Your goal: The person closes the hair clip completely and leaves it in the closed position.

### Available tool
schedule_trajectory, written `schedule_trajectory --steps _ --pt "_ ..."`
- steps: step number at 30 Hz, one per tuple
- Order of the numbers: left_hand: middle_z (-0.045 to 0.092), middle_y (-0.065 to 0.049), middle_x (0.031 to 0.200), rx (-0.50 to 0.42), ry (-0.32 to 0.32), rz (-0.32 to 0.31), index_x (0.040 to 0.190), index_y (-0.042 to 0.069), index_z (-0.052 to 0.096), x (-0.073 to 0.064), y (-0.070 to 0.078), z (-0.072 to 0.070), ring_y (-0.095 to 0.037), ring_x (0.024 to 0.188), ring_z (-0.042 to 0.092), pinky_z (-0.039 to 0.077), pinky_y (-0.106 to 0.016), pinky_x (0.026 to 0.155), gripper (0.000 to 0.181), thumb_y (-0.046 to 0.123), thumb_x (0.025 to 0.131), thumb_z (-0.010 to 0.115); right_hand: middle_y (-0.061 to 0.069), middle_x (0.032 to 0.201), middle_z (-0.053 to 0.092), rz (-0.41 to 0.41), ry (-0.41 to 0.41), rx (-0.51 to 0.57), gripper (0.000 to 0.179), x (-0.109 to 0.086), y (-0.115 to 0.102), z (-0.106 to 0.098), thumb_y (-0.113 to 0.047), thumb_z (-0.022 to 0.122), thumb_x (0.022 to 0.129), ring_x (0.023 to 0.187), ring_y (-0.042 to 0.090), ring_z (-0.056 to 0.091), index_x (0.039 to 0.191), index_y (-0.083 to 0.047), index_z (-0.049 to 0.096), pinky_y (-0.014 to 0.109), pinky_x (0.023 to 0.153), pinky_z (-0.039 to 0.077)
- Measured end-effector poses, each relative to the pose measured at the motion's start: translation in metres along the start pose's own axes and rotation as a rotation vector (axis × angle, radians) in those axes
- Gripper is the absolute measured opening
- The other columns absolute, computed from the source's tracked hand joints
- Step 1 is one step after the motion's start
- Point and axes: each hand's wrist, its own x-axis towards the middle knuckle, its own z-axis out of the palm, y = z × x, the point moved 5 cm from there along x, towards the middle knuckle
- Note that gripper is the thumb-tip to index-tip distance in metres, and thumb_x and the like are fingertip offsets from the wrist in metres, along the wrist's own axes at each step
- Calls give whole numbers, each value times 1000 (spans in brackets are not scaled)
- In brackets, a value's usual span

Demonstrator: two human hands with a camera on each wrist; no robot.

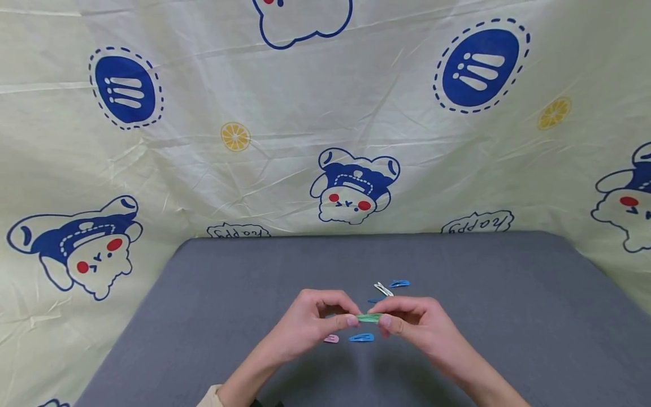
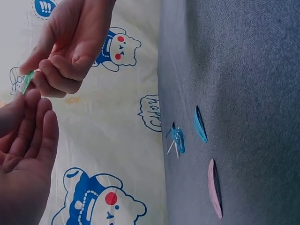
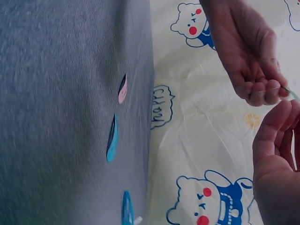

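Note:
Over the grey table, both hands meet at a green snap hair clip point(image 1: 369, 318), held level in the head view. My left hand point(image 1: 320, 316) pinches its left end between thumb and fingers. Its right end is pinched by my right hand point(image 1: 417, 322). The fingertips cover both ends, so only the middle of the green clip shows. In the left wrist view, the green hair clip point(image 2: 27, 82) is a thin sliver between the two sets of fingertips. Below the hands lie a blue hair clip point(image 1: 361, 337) and a pink hair clip point(image 1: 331, 338), the latter partly hidden by the left hand.
Beyond the hands, a white hair clip point(image 1: 383, 289) lies close to another blue hair clip point(image 1: 399, 283); part of one more blue piece point(image 1: 375, 301) shows by the right fingers. The grey table point(image 1: 244, 271) ends at a printed cloth backdrop point(image 1: 285, 186).

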Motion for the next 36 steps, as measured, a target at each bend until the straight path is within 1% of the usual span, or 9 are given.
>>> schedule_trajectory --steps 4,9,12,15,18,20,23,27,36 --pt "68 -9 89 -51 -12 4 100 3 74 0 -2 0 -16 75 59 51 -25 66 11 10 92 69 4 87 63 19 -21 84 18 0 3 2 -2 54 100 79 22 59 110 1 68 34 79 50" --pt "70 -8 91 -23 28 0 101 4 75 0 -2 -3 -19 83 62 53 -33 80 13 10 91 71 4 88 63 62 15 139 20 2 5 3 -4 53 101 79 18 58 113 5 66 32 78 52" --pt "70 -2 89 64 64 32 99 11 76 0 0 -4 -18 84 63 53 -35 83 11 15 89 74 6 91 63 135 55 189 21 2 9 2 -7 55 101 81 16 59 116 3 65 30 78 53" --pt "68 6 87 200 93 106 97 16 75 1 4 -4 -13 83 63 53 -32 81 10 21 88 76 7 93 62 191 89 223 21 2 12 0 -11 57 100 82 15 59 117 -1 66 28 78 53" --pt "67 10 86 314 107 190 96 17 75 0 6 -3 -8 82 63 53 -29 79 10 19 86 76 7 92 62 210 111 216 22 1 14 -1 -11 59 99 80 16 59 117 0 66 29 76 54" --pt "66 11 85 357 110 229 95 16 75 0 5 -3 -5 82 62 53 -27 78 10 14 86 77 9 92 64 192 126 154 23 1 14 -3 -9 63 97 77 18 60 116 4 65 31 75 54" --pt "66 11 85 390 109 240 95 15 75 1 2 -4 -4 81 62 53 -25 77 13 7 84 77 10 91 67 174 177 -23 26 1 13 -6 -13 71 91 72 22 62 111 3 69 34 71 55" --pt "64 12 85 419 101 204 95 15 75 2 -4 -3 -3 81 61 53 -24 75 14 7 84 76 8 89 69 161 224 -245 24 2 10 -8 -21 80 83 72 25 64 103 -9 74 35 69 56" --pt "64 11 87 448 71 145 96 13 74 4 -16 0 -3 81 59 54 -22 69 10 9 88 73 -7 81 67 95 240 -518 16 2 6 -6 -22 81 82 72 13 64 95 -24 73 31 67 55"
